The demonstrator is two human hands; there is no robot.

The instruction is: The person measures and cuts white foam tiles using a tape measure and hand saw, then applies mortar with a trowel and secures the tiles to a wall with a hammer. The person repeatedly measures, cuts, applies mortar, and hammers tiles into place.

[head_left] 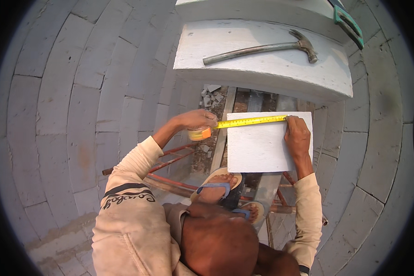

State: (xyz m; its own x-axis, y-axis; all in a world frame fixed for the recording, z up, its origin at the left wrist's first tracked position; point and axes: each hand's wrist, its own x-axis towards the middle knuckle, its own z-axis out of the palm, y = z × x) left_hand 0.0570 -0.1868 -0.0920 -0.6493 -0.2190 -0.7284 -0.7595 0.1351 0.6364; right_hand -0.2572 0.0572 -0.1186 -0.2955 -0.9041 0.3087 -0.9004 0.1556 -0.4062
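Your left hand [198, 120] was closed around the tape measure [199, 134], just beyond the left edge of the white block [262, 149]; your right hand [298, 133] had its fingertips at the free end of the yellow blade [250, 122], short of the block's right edge; whether they pinched it or only pressed it down, I could not tell. Nearest you were your sandalled feet [216, 184], just off the block's near edge; the block lay flat face up over long beams [219, 152], its bearing hidden; the blade crossed that face close to the far edge. The block looked stiff and chalky, probably heavier than the tape and apt to chip at its corners; it seemed best held by its left and right sides, well in from the corners; the blade looked thin and springy, the case firm, best held in a full palm. Farther off, a hammer [262, 47] lay on a larger white block [216, 34], its head toward the right end; beyond hung a teal handle [349, 26].
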